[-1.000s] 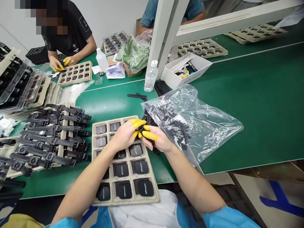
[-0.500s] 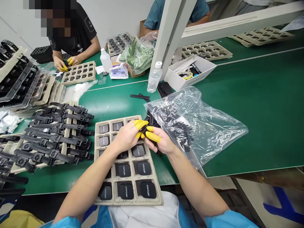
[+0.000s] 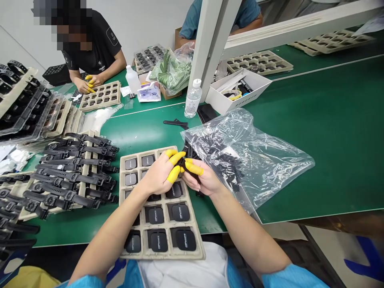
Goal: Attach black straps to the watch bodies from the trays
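My left hand (image 3: 160,172), yellow finger cots on its fingertips, pinches a small black watch (image 3: 181,163) that the fingers largely hide. Meeting it from the right, my right hand (image 3: 200,176) grips a black watch strap (image 3: 189,173) between cot-covered thumb and fingers, its end against the watch. Both hands are above the upper right of a beige tray (image 3: 199,244), whose compartments hold black square pieces with white lettering (image 3: 180,213). Just beyond the hands, loose black straps (image 3: 189,150) poke out of a clear plastic bag (image 3: 270,168).
Left, strapped watches (image 3: 72,176) lie across trays beside a tall tray stack (image 3: 18,108). Two black straps (image 3: 175,123) lie ahead, near a clear bottle (image 3: 193,99) and a white box (image 3: 237,92). A white post (image 3: 210,44) rises behind. A co-worker (image 3: 96,48) handles another tray (image 3: 100,97).
My left fingers have shifted their grip, with one finger now lower beside the watch. Across the table, the co-worker's hands have moved right, over their tray. The view has shifted slightly.
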A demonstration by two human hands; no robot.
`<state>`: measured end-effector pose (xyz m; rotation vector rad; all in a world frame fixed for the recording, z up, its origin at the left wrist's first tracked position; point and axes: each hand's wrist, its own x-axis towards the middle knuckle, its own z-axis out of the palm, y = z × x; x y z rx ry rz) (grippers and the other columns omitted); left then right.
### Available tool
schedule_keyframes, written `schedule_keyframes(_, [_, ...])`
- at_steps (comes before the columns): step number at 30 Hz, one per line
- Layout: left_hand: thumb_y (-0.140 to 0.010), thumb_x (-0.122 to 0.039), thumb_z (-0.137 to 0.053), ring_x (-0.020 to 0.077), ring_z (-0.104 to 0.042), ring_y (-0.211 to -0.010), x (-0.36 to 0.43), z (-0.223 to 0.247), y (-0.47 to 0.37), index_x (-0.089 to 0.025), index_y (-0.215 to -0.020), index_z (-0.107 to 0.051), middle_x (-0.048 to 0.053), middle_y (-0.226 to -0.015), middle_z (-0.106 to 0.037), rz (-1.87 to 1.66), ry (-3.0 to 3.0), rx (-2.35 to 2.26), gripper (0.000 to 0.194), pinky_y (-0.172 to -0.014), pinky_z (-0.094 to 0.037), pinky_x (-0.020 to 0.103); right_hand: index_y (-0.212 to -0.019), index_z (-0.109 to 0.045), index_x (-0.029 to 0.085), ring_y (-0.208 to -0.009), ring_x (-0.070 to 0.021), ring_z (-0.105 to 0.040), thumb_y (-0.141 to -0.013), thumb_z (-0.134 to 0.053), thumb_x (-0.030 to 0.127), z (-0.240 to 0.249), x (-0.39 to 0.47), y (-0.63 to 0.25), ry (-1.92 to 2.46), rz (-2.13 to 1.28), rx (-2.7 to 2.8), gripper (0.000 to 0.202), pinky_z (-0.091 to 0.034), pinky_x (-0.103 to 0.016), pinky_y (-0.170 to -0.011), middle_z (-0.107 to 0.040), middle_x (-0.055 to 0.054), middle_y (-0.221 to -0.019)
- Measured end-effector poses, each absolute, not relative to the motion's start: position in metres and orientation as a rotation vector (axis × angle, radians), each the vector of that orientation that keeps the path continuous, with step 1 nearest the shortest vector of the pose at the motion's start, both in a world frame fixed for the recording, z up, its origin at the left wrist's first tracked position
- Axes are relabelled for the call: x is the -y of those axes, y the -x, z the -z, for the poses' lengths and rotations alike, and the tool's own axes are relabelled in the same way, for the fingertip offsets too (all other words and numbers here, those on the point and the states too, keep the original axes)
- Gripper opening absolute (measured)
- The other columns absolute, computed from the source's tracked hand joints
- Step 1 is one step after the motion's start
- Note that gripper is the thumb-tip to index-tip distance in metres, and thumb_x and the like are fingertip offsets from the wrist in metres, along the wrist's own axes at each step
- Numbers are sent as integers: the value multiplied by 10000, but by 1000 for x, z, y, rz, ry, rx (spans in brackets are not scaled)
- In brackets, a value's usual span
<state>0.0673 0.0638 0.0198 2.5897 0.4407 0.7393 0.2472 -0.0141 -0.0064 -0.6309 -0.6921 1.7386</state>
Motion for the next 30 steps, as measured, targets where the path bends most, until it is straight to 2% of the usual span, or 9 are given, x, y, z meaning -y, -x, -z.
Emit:
schedule_keyframes(7, [-1001,-265,-473,321,-626,-1150,-65,-15,-68,-126,-1381,-577,185,-1203,-637,-535,-2702,-653,417,-981,-581,507,-798,-569,182,-306,-43,-257,-921,-756,530,9,11,-252,725,-1827,687,414,-239,-151,-298,-505,81,-440])
schedule_keyframes(10, [-1032,-237,-430,283,-645,-1167,-66,-15,-67,-151,-1395,-557,167,-1230,-658,-602,-2590,-591,394,-1010,-576,461,-841,-562,192,-308,-52,-283,-914,-748,562,8,11,-251,745,-1794,742,420,-258,-159,-305,-530,79,-452])
schedule_keyframes(13, [-1042,-287,-512,257,-677,-1132,-67,-18,-65,-179,-1408,-542,146,-1242,-687,-719,-2412,-580,383,-981,-579,412,-898,-556,198,-330,-65,-357,-915,-738,575,6,11,-251,778,-1712,805,419,-297,-172,-335,-588,64,-515])
schedule_keyframes(16, [-1011,-336,-633,210,-692,-944,-66,-19,-67,-206,-1211,-659,86,-1060,-727,-878,-2251,-632,240,-841,-580,343,-955,-563,197,-385,-76,-427,-911,-732,614,6,11,-252,812,-1619,869,453,-320,-188,-382,-583,62,-587])
schedule_keyframes(18, [-997,-372,-668,198,-671,-902,-64,-19,-71,-201,-1060,-699,72,-983,-719,-980,-2160,-631,185,-813,-573,332,-943,-553,200,-388,-65,-360,-924,-712,631,7,11,-254,819,-1620,868,460,-263,-188,-380,-485,93,-575])
schedule_keyframes(21, [-976,-460,-692,213,-696,-984,-61,-16,-78,-190,-1048,-696,102,-1075,-734,-1047,-1906,-639,279,-842,-600,340,-953,-540,205,-398,-53,-233,-933,-704,619,6,11,-258,774,-1776,827,445,-155,-186,-370,-385,117,-579])
schedule_keyframes(26, [-918,-470,-772,177,-752,-876,-57,-17,-84,-197,-1045,-598,71,-1079,-771,-1205,-1425,-790,347,-668,-628,256,-958,-538,207,-442,-48,-162,-938,-710,567,-3,10,-262,755,-1956,801,399,-83,-173,-393,-345,113,-617])
schedule_keyframes(30, [-938,-455,-758,194,-777,-926,-50,-26,-90,-200,-1024,-535,91,-1091,-792,-1179,-1433,-746,349,-703,-660,287,-977,-546,209,-448,-52,-192,-954,-682,554,-4,12,-267,757,-1914,778,372,-128,-168,-408,-376,102,-620])
